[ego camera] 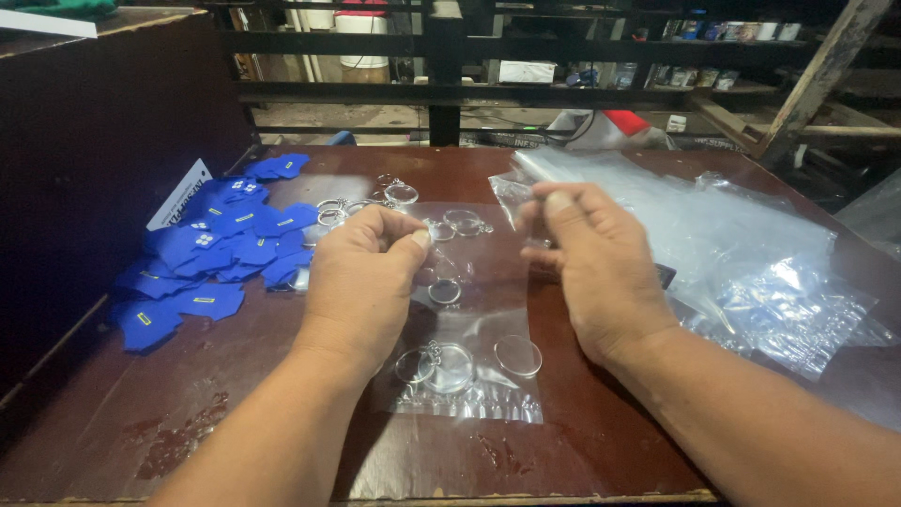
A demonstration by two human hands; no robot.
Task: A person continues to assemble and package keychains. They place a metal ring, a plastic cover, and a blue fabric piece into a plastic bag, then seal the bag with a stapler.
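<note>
A dark brown wooden table (pixel 582 451) carries everything. Along its right edge lies a big heap of clear plastic bags (pixel 751 263), crumpled and shiny; how many there are I cannot tell. Near the left edge is a pile of blue fabric pieces (pixel 211 249), each with a small yellow or white mark; they overlap, so an exact count is not possible, but there are well over ten. A white card (pixel 178 192) stands tilted at the far side of this pile.

In the middle, near the front edge, a flat clear plastic sheet (pixel 469 376) lies on the table. On it rest two round clear keychain blanks (pixel 436 366) with metal rings, and one clear disc (pixel 518 355) just beside them. Further back, near the far edge, more clear keychains (pixel 399 194) lie scattered, about five.

The left hand (pixel 361 282) is over the middle of the table, its thumb and forefinger pressed together on a small clear keychain piece (pixel 445 289) hanging below. The right hand (pixel 596 263) pinches the corner of a small clear bag (pixel 514 192) between thumb and forefinger, other fingers curled.
</note>
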